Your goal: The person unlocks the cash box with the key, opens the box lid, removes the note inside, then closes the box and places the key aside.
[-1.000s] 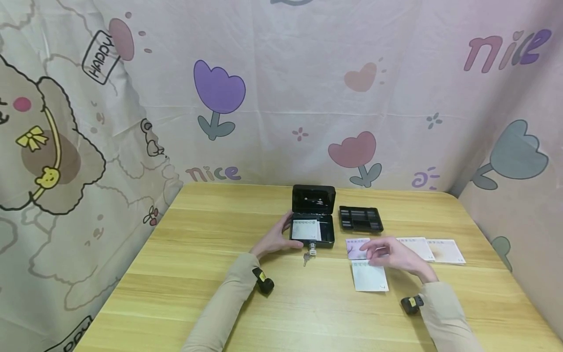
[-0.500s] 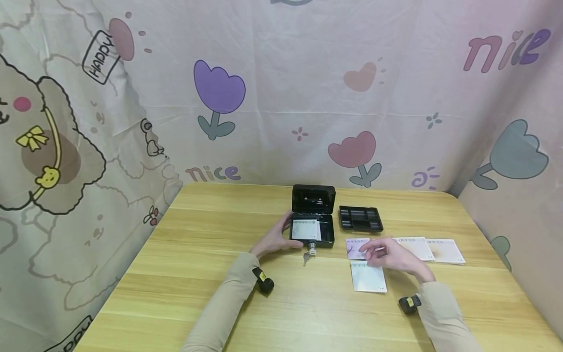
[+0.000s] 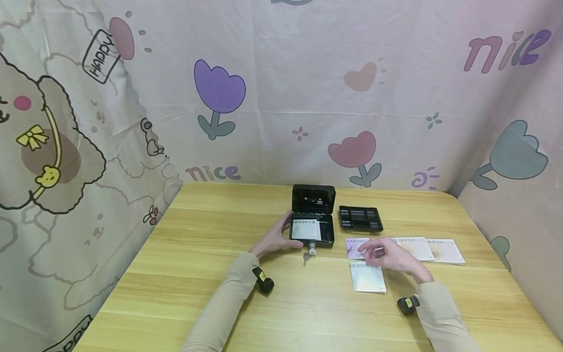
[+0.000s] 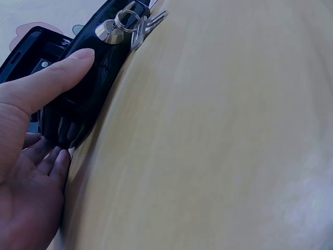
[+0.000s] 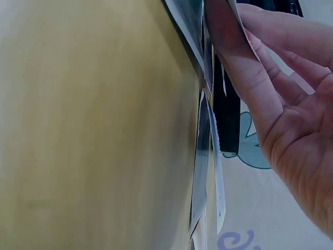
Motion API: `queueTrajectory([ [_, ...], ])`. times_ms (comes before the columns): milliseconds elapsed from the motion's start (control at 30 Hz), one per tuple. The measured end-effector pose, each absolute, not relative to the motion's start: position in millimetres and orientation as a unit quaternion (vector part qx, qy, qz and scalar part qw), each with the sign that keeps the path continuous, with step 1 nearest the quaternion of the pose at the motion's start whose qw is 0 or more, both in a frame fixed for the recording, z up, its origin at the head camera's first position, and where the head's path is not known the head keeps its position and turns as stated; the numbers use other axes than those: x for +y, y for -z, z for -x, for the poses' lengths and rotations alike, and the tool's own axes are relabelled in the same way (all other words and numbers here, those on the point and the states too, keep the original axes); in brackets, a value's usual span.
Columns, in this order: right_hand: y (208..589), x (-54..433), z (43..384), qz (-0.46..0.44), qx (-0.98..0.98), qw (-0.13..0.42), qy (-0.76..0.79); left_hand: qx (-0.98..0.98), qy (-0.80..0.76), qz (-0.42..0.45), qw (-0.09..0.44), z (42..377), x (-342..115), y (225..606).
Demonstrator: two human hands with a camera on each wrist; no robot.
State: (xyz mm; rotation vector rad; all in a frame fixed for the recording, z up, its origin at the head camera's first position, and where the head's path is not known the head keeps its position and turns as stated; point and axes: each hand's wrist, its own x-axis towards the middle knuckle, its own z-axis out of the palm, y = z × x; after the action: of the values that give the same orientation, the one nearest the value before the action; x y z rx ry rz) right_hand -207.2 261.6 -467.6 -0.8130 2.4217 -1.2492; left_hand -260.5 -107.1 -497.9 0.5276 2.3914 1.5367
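A black cash box (image 3: 325, 239) stands with its lid up, a pale printed paper slip (image 3: 304, 229) lying inside it. My left hand (image 3: 276, 239) grips the box's left front corner; in the left wrist view, the thumb lies on the front below the lock (image 4: 108, 32) and the fingers are at the side. Keys (image 3: 305, 258) hang from that lock. Right of the box, my right hand (image 3: 391, 255) pinches a paper slip (image 5: 242, 26) between thumb and finger. Its fingertips are at the top edge of a pale green slip (image 3: 367, 278), beside a purple slip (image 3: 354, 248).
A black compartment tray (image 3: 360, 219) lies right of the box. More printed paper slips (image 3: 415, 248) and another pile of slips (image 3: 445, 251) lie in a row beyond my right hand. A printed cloth (image 3: 272, 88) hangs behind the wooden table (image 3: 211, 215).
My right hand has shifted slightly left, and the pale green slip has slid a little left and toward me with it. My left hand and the cash box stay in place.
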Motion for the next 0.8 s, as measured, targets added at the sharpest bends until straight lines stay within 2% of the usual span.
queueTrajectory([
  [300, 466, 260, 206, 0.266, 0.851, 0.146, 0.429, 0.817, -0.531, -0.183, 0.127, 260, -107, 497],
  [800, 454, 272, 205, 0.271, 0.884, 0.065, 0.375, 0.818, -0.531, -0.186, 0.125, 261, -107, 499],
])
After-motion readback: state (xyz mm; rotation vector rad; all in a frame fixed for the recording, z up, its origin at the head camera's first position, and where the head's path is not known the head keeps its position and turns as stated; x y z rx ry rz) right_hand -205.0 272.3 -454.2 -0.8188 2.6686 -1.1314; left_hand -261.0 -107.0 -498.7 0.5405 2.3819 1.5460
